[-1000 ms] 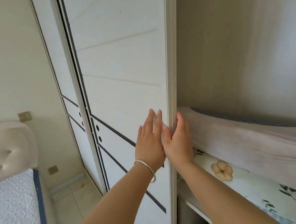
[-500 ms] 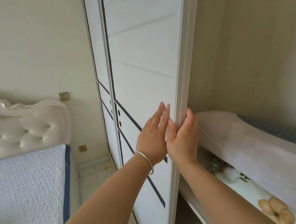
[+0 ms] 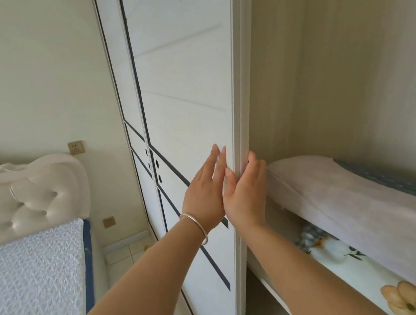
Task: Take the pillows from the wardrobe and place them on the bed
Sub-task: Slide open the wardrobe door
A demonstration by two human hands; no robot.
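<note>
The white sliding wardrobe door (image 3: 187, 86) stands slid left, with the wardrobe open on its right. My left hand (image 3: 205, 193), a silver bangle on the wrist, lies flat on the door's face with fingers apart. My right hand (image 3: 246, 194) presses against the door's right edge, fingers around the edge strip. Inside the wardrobe, a pale pinkish-grey pillow (image 3: 353, 207) lies on top of floral bedding (image 3: 370, 276) on a shelf. The bed (image 3: 29, 292) with a white textured cover is at the lower left.
A cream tufted headboard (image 3: 21, 197) stands against the back wall. Two brass wall sockets (image 3: 76, 147) sit between the bed and the wardrobe. A narrow strip of tiled floor (image 3: 127, 257) runs between the bed and the wardrobe door. The shelf edge (image 3: 272, 291) is white.
The door's edge has shifted further left with both hands on it, baring more of the wardrobe's inside and the pillow. My view has swung left and shows more of the bed.
</note>
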